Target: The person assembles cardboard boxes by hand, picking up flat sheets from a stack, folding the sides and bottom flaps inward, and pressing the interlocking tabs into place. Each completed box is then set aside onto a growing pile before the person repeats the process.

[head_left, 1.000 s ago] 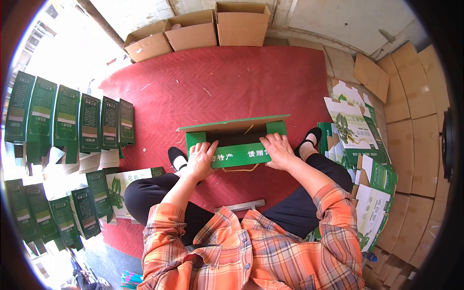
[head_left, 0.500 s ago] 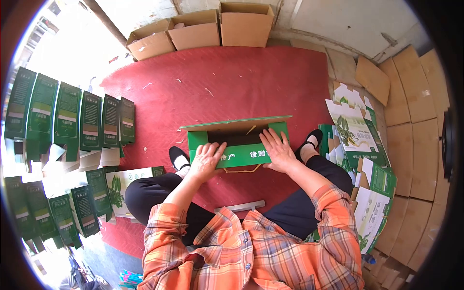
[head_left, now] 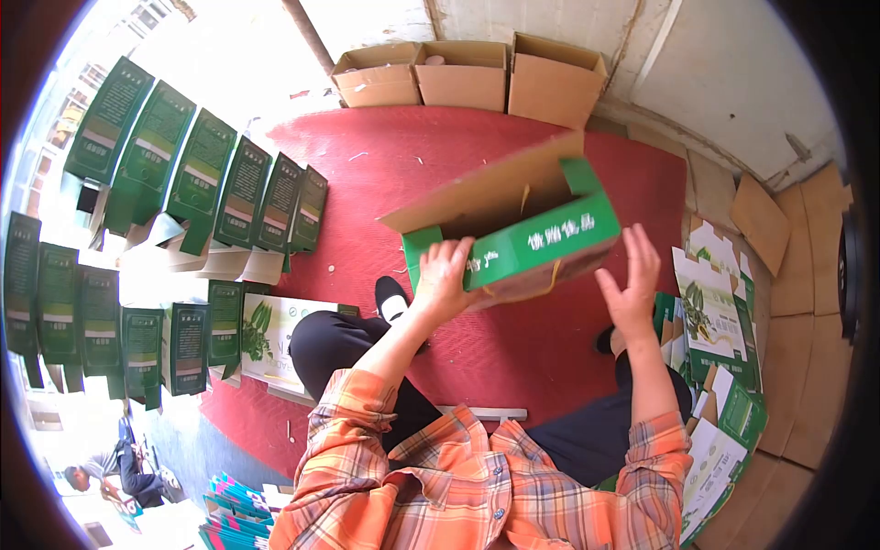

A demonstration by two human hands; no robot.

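Note:
A green cardboard gift box [head_left: 555, 235] with white lettering is tilted in front of me, its right end higher in view. Its top is open, with a brown inner flap standing at the back and a yellow cord handle [head_left: 527, 291] hanging along the near side. My left hand [head_left: 444, 279] grips the near left edge, fingers over the green flap and thumb below it. Just off the box's right end is my right hand [head_left: 632, 286], fingers spread and holding nothing.
Several green boxes [head_left: 197, 174] stand in rows at left. Flat printed cartons [head_left: 715, 302] lie stacked at right, near brown cardboard [head_left: 788, 367]. Three open brown cartons [head_left: 463, 78] line the far edge of the red carpet [head_left: 403, 174]. Another person [head_left: 119, 467] sits at lower left.
The box has swung from level to tilted, its right end rising. My right hand has let go and moved right; my left hand keeps its grip. The camera view has turned left.

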